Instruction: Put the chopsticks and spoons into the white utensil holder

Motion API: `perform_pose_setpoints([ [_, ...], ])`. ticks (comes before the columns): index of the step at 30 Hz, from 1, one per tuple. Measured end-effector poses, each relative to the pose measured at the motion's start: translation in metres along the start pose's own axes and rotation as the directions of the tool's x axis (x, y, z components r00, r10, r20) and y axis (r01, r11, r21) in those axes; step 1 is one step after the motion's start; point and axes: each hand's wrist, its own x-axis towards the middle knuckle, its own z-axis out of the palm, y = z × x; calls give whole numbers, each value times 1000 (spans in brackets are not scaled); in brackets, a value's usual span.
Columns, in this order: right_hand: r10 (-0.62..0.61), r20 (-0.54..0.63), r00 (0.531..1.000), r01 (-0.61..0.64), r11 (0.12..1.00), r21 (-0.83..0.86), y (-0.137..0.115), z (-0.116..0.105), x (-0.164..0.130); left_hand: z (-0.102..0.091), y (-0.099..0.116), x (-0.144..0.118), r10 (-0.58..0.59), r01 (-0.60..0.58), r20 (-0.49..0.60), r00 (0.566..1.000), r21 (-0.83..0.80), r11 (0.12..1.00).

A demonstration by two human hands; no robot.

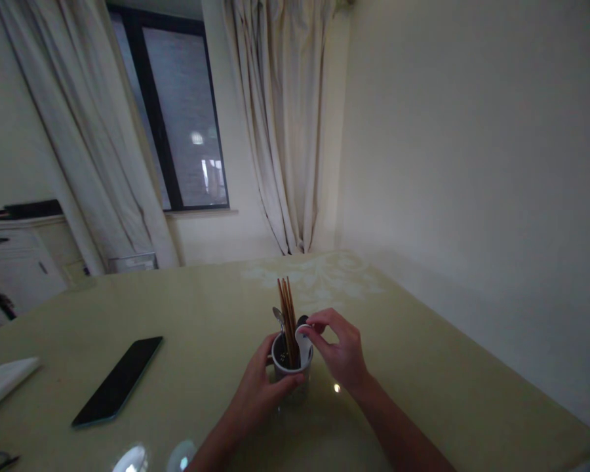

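A round utensil holder [291, 371] stands upright on the table, with my left hand [267, 380] wrapped around its left and front side. Several brown wooden chopsticks [288, 314] rise from it. On their left leans a metal spoon [278, 314]. At the holder's right side, my right hand [339, 344] pinches a white spoon [303, 344] between thumb and fingers, its lower part inside the rim. Behind those fingertips shows a dark rounded utensil head [302, 320], partly hidden.
A dark phone-like slab [119, 380] and a white flat object [7, 380] lie on the table [201, 314] to the left. Two pale round things [132, 459] sit at the front edge of view. A wall [472, 196] runs along the table's right side.
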Motion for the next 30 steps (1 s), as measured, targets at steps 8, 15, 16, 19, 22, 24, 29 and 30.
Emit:
perform_pose_setpoints([
  [8, -110, 23, 994, 111, 993, -44, -3, 7, -6, 2, -3, 1, 29, -29, 10, 1000, 10, 1000],
  [15, -134, 198, 971, 147, 988, -56, 4, 7, -11, 4, 2, -1, 24, -23, -19, 1000, 39, 999],
  [16, -135, 163, 977, 148, 987, -64, 4, 6, -10, 5, 3, -1, 22, -21, -23, 999, 39, 999],
  [19, -86, -44, 995, 82, 993, -80, 4, 4, -7, 4, 2, -1, 11, -11, -12, 1000, 29, 1000],
  [22, 91, -189, 978, -96, 995, -19, 8, 6, -4, 2, -5, 0, 7, -7, 24, 1000, 6, 1000],
  [24, 247, -124, 961, -240, 968, 71, 15, 12, -6, 0, -13, 1, 15, -14, 73, 997, -21, 1000],
  [29, 453, 190, 871, -490, 828, 274, 38, 31, -18, -6, -28, 5, -11, 13, 147, 989, -15, 1000],
  [30, 456, 217, 863, -503, 813, 292, 42, 33, -20, -7, -30, 7, -19, 19, 131, 991, -1, 1000],
])
